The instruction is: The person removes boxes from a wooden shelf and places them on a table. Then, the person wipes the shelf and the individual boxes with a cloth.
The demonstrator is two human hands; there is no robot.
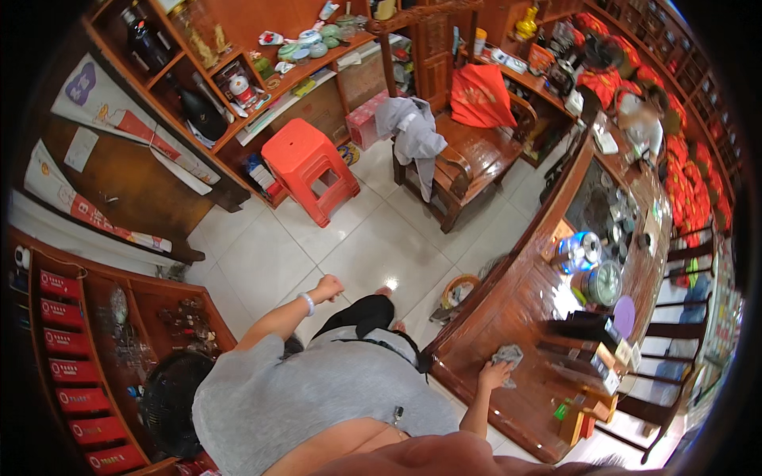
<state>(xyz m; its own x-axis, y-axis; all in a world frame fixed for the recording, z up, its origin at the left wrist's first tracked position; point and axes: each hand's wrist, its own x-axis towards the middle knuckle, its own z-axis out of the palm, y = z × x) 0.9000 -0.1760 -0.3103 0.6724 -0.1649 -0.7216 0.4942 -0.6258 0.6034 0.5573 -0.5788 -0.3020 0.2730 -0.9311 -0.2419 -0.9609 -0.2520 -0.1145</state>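
My right hand (pixel 495 375) rests on the near end of a glossy wooden tea table (pixel 470 351). A crumpled grey cloth (pixel 511 357) is under and between its fingers, pressed to the tabletop. Boxes (pixel 586 357), some black and some pale, stand on the table just beyond it. My left hand (pixel 326 288), with a pale bead bracelet at the wrist, hangs over the tiled floor. Its fingers look curled in, with nothing visible in them.
A glass kettle (pixel 580 253) and a glass pot (pixel 601 282) stand along the table. A waste basket (pixel 458 291) sits beside it. Ahead are a red plastic stool (pixel 309 169) and a wooden armchair (pixel 476 154). A black fan (pixel 175 398) stands at left. Another person (pixel 643 128) is at the table's far end.
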